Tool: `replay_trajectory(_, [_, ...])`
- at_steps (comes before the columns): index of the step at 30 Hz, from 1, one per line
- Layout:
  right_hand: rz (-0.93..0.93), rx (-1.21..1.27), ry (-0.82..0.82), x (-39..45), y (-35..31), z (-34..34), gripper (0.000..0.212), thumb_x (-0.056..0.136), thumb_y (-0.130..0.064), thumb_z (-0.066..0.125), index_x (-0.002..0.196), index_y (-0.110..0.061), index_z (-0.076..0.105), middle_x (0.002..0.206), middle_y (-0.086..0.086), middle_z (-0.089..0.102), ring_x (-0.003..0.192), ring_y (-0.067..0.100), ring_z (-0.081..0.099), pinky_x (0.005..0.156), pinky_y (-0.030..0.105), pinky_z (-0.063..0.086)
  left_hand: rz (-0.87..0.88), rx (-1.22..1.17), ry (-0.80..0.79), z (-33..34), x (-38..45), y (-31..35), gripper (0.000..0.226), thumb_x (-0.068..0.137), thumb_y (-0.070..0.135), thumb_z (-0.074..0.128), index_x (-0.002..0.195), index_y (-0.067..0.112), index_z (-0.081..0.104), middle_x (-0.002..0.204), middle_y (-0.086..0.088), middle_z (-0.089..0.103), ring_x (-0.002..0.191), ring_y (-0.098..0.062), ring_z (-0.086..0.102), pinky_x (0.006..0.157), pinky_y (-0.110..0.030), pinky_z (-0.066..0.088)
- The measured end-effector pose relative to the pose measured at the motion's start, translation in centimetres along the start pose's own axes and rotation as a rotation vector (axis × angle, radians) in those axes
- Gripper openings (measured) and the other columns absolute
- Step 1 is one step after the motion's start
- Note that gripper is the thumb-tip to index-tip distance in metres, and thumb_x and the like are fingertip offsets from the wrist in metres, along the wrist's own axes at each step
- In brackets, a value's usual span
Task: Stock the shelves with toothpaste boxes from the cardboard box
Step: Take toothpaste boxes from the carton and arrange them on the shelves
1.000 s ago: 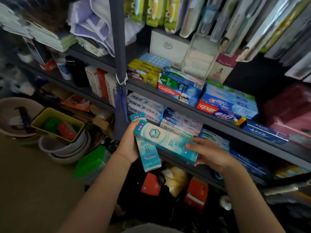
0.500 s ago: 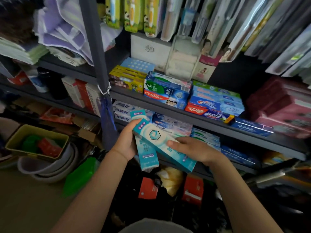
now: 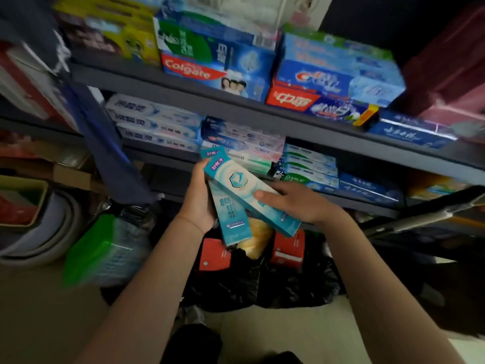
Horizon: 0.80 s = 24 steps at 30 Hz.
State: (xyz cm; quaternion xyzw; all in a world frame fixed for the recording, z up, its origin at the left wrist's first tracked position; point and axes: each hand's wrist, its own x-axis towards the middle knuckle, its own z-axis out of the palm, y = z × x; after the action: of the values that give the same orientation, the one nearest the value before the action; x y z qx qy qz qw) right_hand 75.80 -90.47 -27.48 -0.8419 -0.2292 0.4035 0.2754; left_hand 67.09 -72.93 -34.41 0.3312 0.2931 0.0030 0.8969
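Note:
I hold two teal-and-white toothpaste boxes in front of the lower shelf (image 3: 349,202). My left hand (image 3: 198,199) grips the lower toothpaste box (image 3: 231,219), which hangs nearly upright. My right hand (image 3: 299,202) holds the upper toothpaste box (image 3: 244,186), which lies slanted across the first one, its top end near the stacked boxes. Stacks of toothpaste boxes (image 3: 157,124) fill the lower shelf. More toothpaste boxes (image 3: 217,56) sit on the upper shelf (image 3: 183,89). The cardboard box is not in view.
A dark upright post (image 3: 86,101) with a blue cloth stands left of my hands. Below them lies a black bag (image 3: 262,279) with red packets (image 3: 214,254) and a yellow item. Stacked basins (image 3: 44,232) and a green pack (image 3: 105,248) sit on the floor at left.
The camera has moved closer to the shelves and tilted down. Both hands have kept their boxes and sit slightly nearer the lower shelf's stacks.

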Motion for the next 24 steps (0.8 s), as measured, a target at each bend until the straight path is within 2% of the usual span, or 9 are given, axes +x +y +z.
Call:
replay_trajectory(3, [-0.019, -0.149, 0.041, 3.0, 4.6, 0.4, 0.046, 0.091, -0.064, 0.047, 0.126, -0.037, 0.059, 0.104, -0.017, 0.062, 0.087, -0.001, 0.061, 0.057, 0.006, 0.042, 0.033, 0.015, 0.033, -0.3, 3.4, -4.5, 0.048, 0.085, 0.058, 0.045, 0.099, 0.018, 0.066, 0.1, -0.014, 0.067, 0.083, -0.028, 0.065, 0.077, -0.035, 0.049])
replay_trajectory(5, [-0.032, -0.267, 0.074, 5.5, 7.8, 0.6, 0.062, 0.085, -0.074, 0.039, 0.126, -0.031, 0.06, 0.113, -0.007, 0.061, 0.1, 0.013, 0.06, 0.07, 0.016, 0.043, 0.064, 0.009, 0.053, -0.8, 6.0, -7.5, 0.057, 0.082, 0.061, 0.047, 0.112, 0.016, 0.064, 0.114, -0.019, 0.064, 0.092, -0.031, 0.064, 0.081, -0.037, 0.05])
replay_trajectory(8, [-0.066, -0.385, 0.177, 8.3, 11.7, 1.0, 0.089, 0.069, -0.088, 0.027, 0.113, -0.02, 0.064, 0.11, 0.002, 0.062, 0.1, 0.021, 0.057, 0.08, 0.031, 0.042, 0.157, -0.024, 0.011, -1.5, 9.7, -11.2, 0.07, 0.087, 0.062, 0.043, 0.131, 0.012, 0.06, 0.133, -0.022, 0.059, 0.109, -0.036, 0.061, 0.092, -0.042, 0.049])
replay_trajectory(11, [-0.158, -0.464, 0.336, 10.0, 14.5, 1.2, 0.076, 0.079, -0.084, 0.029, 0.091, -0.017, 0.064, 0.091, 0.003, 0.061, 0.086, 0.022, 0.056, 0.075, 0.036, 0.044, 0.309, -0.045, -0.058, -2.2, 13.2, -13.4, 0.073, 0.091, 0.061, 0.04, 0.142, 0.01, 0.051, 0.139, -0.022, 0.054, 0.124, -0.04, 0.055, 0.101, -0.048, 0.045])
replay_trajectory(13, [-0.228, -0.468, 0.431, 10.8, 16.1, 1.5, 0.064, 0.086, -0.077, 0.036, 0.075, -0.017, 0.056, 0.079, 0.002, 0.056, 0.075, 0.019, 0.054, 0.067, 0.035, 0.041, 0.397, -0.061, -0.086, -2.6, 15.0, -14.5, 0.072, 0.094, 0.062, 0.038, 0.144, 0.013, 0.049, 0.138, -0.019, 0.057, 0.124, -0.038, 0.056, 0.097, -0.046, 0.049])
replay_trajectory(15, [-0.298, -0.465, 0.512, 11.1, 17.6, 1.7, 0.059, 0.085, -0.075, 0.04, 0.072, -0.019, 0.052, 0.075, 0.0, 0.054, 0.071, 0.016, 0.052, 0.061, 0.034, 0.039, 0.465, -0.084, -0.105, -2.8, 16.3, -15.3, 0.068, 0.095, 0.061, 0.038, 0.144, 0.015, 0.05, 0.138, -0.017, 0.058, 0.125, -0.037, 0.056, 0.101, -0.047, 0.048])
replay_trajectory(18, [-0.392, -0.472, 0.702, 10.9, 19.3, 1.5, 0.061, 0.079, -0.079, 0.047, 0.085, -0.02, 0.061, 0.079, -0.002, 0.06, 0.075, 0.017, 0.057, 0.064, 0.037, 0.046, 0.569, -0.117, -0.094, -2.4, 16.8, -16.2, 0.056, 0.1, 0.053, 0.041, 0.137, 0.015, 0.056, 0.13, -0.015, 0.064, 0.118, -0.034, 0.062, 0.099, -0.048, 0.051])
replay_trajectory(21, [-0.473, -0.49, 1.024, 10.2, 20.5, -0.4, 0.067, 0.076, -0.08, 0.049, 0.096, -0.018, 0.062, 0.085, 0.006, 0.063, 0.082, 0.026, 0.059, 0.065, 0.04, 0.047, 0.604, -0.136, -0.043, -1.6, 16.2, -16.7, 0.027, 0.101, 0.039, 0.049, 0.108, 0.018, 0.064, 0.101, -0.006, 0.071, 0.091, -0.023, 0.069, 0.08, -0.037, 0.055])
replay_trajectory(24, [-0.475, -0.579, 1.242, 9.5, 20.7, -3.5, 0.073, 0.077, -0.082, 0.048, 0.11, -0.018, 0.062, 0.098, 0.011, 0.067, 0.09, 0.031, 0.062, 0.063, 0.037, 0.042, 0.623, -0.064, -0.007, -0.6, 15.7, -17.1, 0.011, 0.098, 0.027, 0.057, 0.091, 0.018, 0.059, 0.081, -0.003, 0.065, 0.074, -0.02, 0.066, 0.08, -0.037, 0.053])
